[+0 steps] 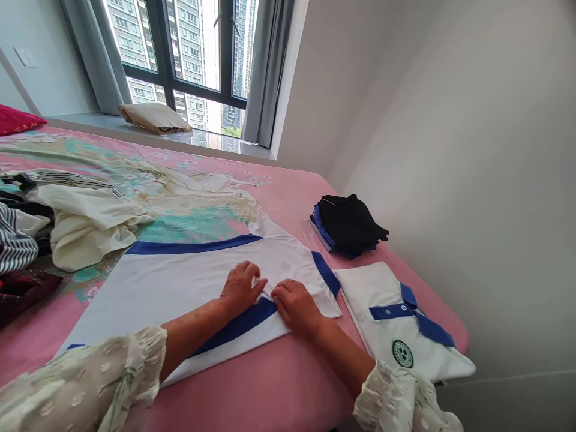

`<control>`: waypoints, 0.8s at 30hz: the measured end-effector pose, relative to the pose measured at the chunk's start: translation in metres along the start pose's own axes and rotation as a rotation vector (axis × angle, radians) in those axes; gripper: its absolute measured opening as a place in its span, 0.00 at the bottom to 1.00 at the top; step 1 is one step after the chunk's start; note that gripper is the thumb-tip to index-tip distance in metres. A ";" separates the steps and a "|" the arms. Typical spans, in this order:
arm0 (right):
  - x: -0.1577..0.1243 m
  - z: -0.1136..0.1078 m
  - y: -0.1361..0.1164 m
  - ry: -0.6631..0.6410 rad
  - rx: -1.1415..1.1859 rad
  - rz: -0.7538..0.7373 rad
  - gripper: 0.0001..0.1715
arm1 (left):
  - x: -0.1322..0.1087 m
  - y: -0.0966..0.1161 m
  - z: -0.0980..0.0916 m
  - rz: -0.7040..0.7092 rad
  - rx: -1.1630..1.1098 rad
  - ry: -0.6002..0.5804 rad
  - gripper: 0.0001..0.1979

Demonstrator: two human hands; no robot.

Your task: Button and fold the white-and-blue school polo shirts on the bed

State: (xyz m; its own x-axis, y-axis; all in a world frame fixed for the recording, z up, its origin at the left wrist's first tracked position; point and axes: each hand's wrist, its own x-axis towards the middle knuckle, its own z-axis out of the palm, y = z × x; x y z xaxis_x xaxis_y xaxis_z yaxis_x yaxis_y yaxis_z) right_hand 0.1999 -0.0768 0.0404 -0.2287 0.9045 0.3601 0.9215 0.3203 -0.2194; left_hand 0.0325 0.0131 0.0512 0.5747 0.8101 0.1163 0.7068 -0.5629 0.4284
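- The left hand [240, 288] lay palm down on the white shirt [171, 288]. Its forearm came in from the lower left and crossed the cloth at a slant.
- The fingers of this hand were curled toward a small raised fold at its tips. Whether they pinched that fold or only pressed on it could not be told.
- The right hand [294, 306] lay palm down just beside the left, knuckles up. Its forearm came in from the lower right over the bed [270, 390].
- The fingers of the right hand were loosely bent and pressed on the cloth, with nothing gripped.
- The white shirt, with blue bands, was spread flat along the near edge of the bed. It lay between a heap of clothes [81, 225] on the left and a folded shirt [405, 330] on the right.
- A dark pile [348, 225] sat beyond the folded shirt, near the wall.
- The cloth under both palms was hidden. The near left corner of the white shirt was covered by the left sleeve [90, 384], and a blue band ran out of sight beneath the hands.
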 end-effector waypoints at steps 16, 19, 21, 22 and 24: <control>-0.103 -0.051 -0.001 0.113 -0.070 -0.037 0.20 | -0.157 -0.089 -0.068 0.794 0.275 -0.133 0.34; -0.099 -0.038 -0.025 -0.085 -0.099 -0.099 0.25 | -0.188 -0.112 -0.078 0.713 0.358 -0.040 0.32; -0.098 -0.027 -0.028 -0.246 -0.115 -0.055 0.30 | -0.212 -0.138 -0.076 0.537 0.439 0.039 0.34; -0.101 -0.021 -0.025 -0.303 -0.139 0.032 0.33 | -0.224 -0.152 -0.074 0.439 0.470 0.066 0.37; -0.110 -0.011 -0.013 -0.335 -0.228 0.308 0.38 | -0.250 -0.177 -0.071 0.258 0.496 0.090 0.40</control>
State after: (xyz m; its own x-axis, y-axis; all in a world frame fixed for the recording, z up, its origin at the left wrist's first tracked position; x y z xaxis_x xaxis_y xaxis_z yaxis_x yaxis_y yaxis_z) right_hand 0.2170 -0.1836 0.0135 0.0106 0.9999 -0.0093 0.9986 -0.0110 -0.0524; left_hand -0.2653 -0.0779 0.0099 0.7328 0.6343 0.2465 0.6694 -0.7370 -0.0937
